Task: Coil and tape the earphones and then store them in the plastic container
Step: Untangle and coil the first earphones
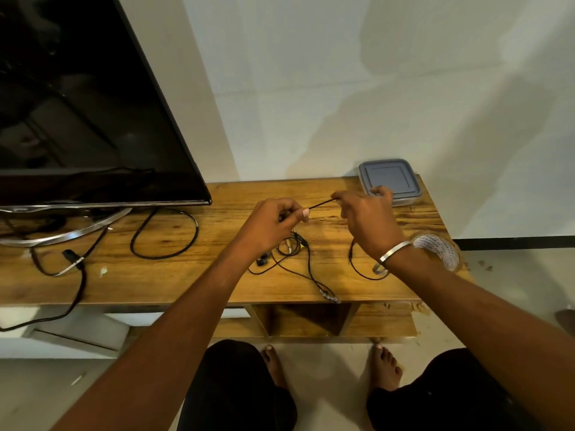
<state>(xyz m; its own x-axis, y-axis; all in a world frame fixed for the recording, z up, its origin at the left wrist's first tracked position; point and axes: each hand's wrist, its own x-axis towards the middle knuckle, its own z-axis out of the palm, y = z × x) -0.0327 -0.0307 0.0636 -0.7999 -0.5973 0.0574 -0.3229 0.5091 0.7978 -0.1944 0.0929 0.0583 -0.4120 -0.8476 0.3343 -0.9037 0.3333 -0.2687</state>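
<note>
While the left hand point(273, 220) and right hand point(367, 219) pinch a taut stretch of thin black earphone cable point(320, 203), the rest lies tangled on the wooden table point(186, 275); grey-lidded plastic container point(401, 178) closed behind.

This looks like a living room in someone's home. A large flat-screen television point(84, 98) stands on its curved metal stand point(62, 234) on a low wooden counter point(186, 275) with open cubbies underneath, pushed against a plain white wall point(342, 73). Black power cables point(165, 234) trail loosely across the wood. The floor point(326, 362) is pale tile, and the person sits before it barefoot.
</note>
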